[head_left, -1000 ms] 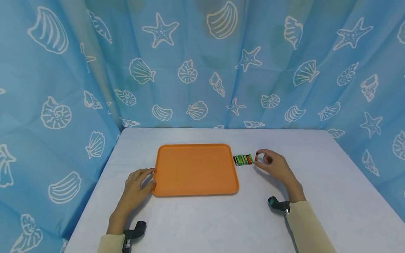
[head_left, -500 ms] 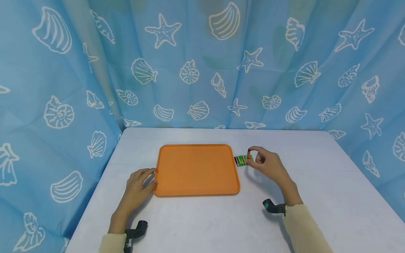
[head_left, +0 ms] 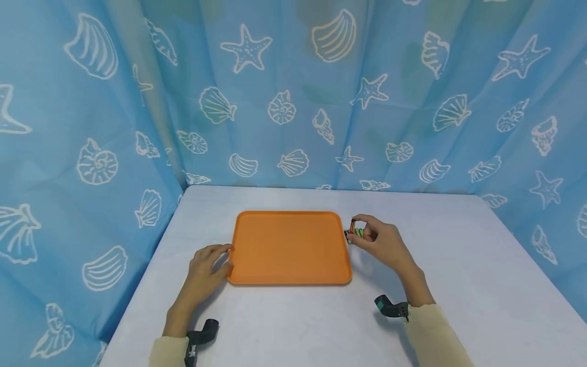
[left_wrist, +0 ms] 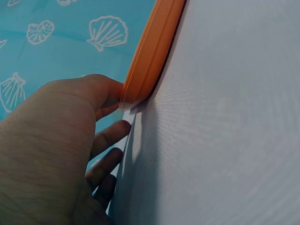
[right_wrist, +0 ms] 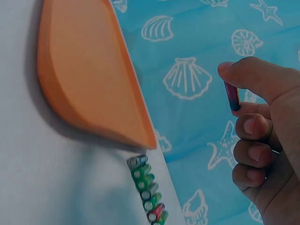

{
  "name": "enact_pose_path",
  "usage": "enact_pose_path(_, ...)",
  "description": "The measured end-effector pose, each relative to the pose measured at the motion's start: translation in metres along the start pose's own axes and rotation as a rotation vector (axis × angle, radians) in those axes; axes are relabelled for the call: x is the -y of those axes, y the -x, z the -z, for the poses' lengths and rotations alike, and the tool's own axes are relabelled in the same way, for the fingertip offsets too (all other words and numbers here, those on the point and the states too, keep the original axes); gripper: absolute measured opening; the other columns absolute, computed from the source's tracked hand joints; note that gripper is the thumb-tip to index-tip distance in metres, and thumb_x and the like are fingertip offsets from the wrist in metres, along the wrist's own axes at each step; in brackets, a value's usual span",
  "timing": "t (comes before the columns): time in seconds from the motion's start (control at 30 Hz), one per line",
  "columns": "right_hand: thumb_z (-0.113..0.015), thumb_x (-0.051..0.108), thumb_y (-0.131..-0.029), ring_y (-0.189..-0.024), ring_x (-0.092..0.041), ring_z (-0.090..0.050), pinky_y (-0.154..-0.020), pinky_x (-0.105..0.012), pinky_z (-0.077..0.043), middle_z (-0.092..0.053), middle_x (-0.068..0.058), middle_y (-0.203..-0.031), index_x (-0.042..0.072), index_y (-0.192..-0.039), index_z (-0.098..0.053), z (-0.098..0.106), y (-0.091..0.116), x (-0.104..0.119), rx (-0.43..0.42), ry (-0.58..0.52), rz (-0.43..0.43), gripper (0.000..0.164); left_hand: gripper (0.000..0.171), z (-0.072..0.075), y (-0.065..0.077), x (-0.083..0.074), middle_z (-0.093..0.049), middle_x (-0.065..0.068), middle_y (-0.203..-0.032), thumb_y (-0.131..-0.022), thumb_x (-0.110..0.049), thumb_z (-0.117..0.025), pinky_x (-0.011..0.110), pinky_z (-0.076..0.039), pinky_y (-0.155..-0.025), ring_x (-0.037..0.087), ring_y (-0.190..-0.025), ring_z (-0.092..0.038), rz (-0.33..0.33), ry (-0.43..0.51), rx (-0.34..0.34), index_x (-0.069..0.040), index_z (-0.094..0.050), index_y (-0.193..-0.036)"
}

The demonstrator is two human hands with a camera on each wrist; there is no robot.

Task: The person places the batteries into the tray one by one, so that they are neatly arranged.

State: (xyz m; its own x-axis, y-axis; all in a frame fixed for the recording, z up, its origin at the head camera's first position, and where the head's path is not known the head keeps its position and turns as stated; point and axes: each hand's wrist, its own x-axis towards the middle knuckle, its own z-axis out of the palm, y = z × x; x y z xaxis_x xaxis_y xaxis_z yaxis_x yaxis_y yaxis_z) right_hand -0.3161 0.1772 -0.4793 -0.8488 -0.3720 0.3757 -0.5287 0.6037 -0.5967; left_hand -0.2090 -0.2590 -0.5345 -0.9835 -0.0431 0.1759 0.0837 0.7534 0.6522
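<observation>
At the far left hung a blue curtain (head_left: 101,163) printed with white shells and starfish, which also ran across the whole back behind the white table (head_left: 298,326). Your left sleeve (head_left: 168,351), a pale beige, came in at the bottom edge, and a black left camera (head_left: 204,332) sat at that wrist. Your left hand (head_left: 205,270) rested against the left edge of the orange tray (head_left: 291,250). Its fingers stood apart and loosely bent; in the left wrist view your thumb touched the tray's outer rim, while the lower fingers hung below it, clear of the rim.

The tray lay flat on the table, its broad floor facing up. Just beside its right edge lay the row of batteries (right_wrist: 146,186), set side by side, mostly green, with a dark grey one nearest the tray and a red one toward the other end. In the head view your fingers hid part of that row.

You held one more, a red battery (head_left: 352,226) with a dark end, upright near the tray's right edge and in front of the row. Your right hand (head_left: 387,244) had thumb and forefinger clamped on its two ends, with the other fingers curled toward the palm. Farther right, a black right camera (head_left: 390,307) sat at the wrist, next to your right sleeve (head_left: 435,334).
</observation>
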Motion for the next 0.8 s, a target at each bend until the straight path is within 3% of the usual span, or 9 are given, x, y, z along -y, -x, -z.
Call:
enact_pose_path(0.53,-0.08,0.027,-0.087,-0.054,-0.014,-0.044,-0.049,-0.028,-0.036,-0.049,0.005,-0.066,0.016,-0.123,-0.065,-0.019,-0.013,0.03,-0.002,-0.039,0.034,0.041,0.045,-0.001,0.0,-0.001,-0.05,0.015,-0.14,-0.097,-0.025,-0.065,0.064,-0.028,-0.109,0.038,-0.137,-0.033,0.013,-0.001,0.004,-0.015,-0.058,-0.141)
enact_pose_path(0.8,-0.078,0.035,-0.088,-0.057,-0.014,-0.045,-0.052,-0.028,-0.039,-0.048,0.005,-0.067,0.012,-0.124,-0.065,-0.032,-0.018,0.044,0.019,-0.084,0.041,0.045,0.045,0.0,0.0,-0.002,-0.05,0.013,-0.141,-0.098,-0.024,-0.065,0.065,-0.03,-0.109,0.037,-0.138,-0.032,0.011,-0.008,0.001,-0.018,-0.058,-0.141)
